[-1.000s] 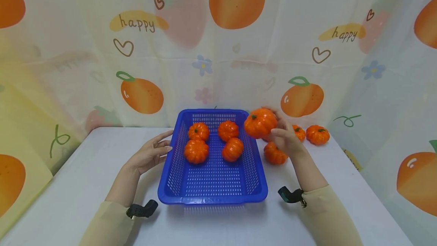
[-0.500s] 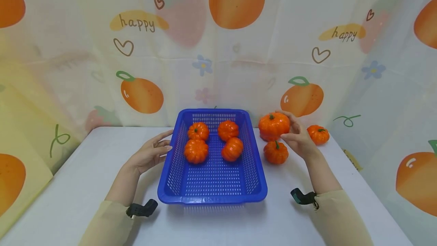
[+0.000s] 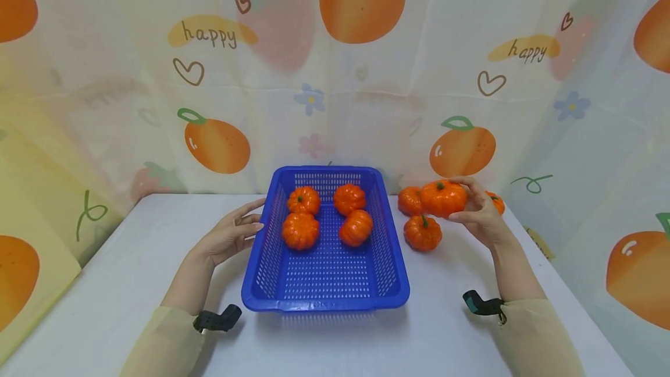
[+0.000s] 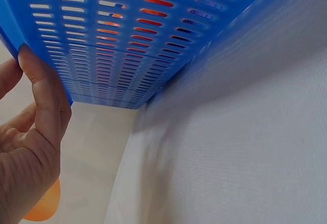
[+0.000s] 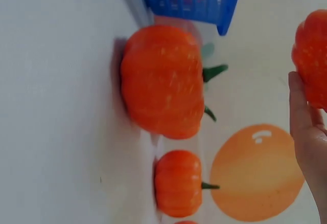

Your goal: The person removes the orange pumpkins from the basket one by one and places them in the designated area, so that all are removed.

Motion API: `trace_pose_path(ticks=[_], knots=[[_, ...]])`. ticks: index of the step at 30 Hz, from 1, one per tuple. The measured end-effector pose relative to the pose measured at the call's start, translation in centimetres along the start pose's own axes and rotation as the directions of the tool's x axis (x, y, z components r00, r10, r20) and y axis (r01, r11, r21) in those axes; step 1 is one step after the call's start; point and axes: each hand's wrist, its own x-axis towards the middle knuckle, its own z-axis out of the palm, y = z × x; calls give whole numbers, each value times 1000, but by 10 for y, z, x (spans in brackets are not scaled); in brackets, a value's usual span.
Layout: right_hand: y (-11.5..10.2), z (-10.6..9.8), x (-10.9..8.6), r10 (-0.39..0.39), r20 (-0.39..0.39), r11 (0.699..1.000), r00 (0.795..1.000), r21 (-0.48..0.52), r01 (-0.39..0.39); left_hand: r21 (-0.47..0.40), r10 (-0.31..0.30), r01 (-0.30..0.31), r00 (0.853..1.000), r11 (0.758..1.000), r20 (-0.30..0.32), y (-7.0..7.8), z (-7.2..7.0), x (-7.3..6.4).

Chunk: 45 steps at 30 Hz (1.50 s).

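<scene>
Grips an orange pumpkin (image 3: pixel 443 198) in the right hand (image 3: pixel 483 214), thumb on the near side and fingers on the far side, spread about as wide as the held body, and holds it raised off the white table (image 3: pixel 460 307). Has a second pumpkin (image 3: pixel 410 201) left of these fingertips, a green-stemmed pumpkin (image 3: pixel 423 234) nearer and lower left, and a half-hidden pumpkin (image 3: pixel 496 202) behind the hand to the right. Touches the outer wall of a blue basket (image 3: pixel 327 305) with the left hand (image 3: pixel 227 239), fingers parted, loosely bent, unclenched. Has four more pumpkins (image 3: pixel 300 231) inside, rightward of the left fingertips. Faces a fruit-printed curtain (image 3: pixel 366 132) beyond both hands' fingers.
</scene>
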Motion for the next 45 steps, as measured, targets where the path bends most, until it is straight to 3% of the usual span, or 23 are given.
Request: trace_pose_path(ticks=[9, 17, 27, 34, 40, 45], knots=[[6, -24, -16, -8, -98, 995, 995, -96, -2, 10, -9, 9, 1000, 1000, -12, 1, 2, -3], [11, -42, -30, 84, -186, 983, 979, -148, -112, 14, -3, 3, 1000, 1000, -6, 1, 3, -1], [22, -60, -39, 157, -242, 960, 957, -190, -205, 28, -4, 4, 1000, 1000, -15, 1, 2, -2], [25, -68, -43, 226, -282, 892, 932, -324, -314, 10, 0, 0, 1000, 1000, -7, 2, 3, -3], [27, -70, -46, 305, -285, 859, 909, -330, -392, 7, -4, 4, 1000, 1000, -3, 3, 4, -3], [27, -71, -47, 339, -292, 801, 894, -409, -437, 16, -8, 9, 1000, 1000, -9, 3, 3, -3]])
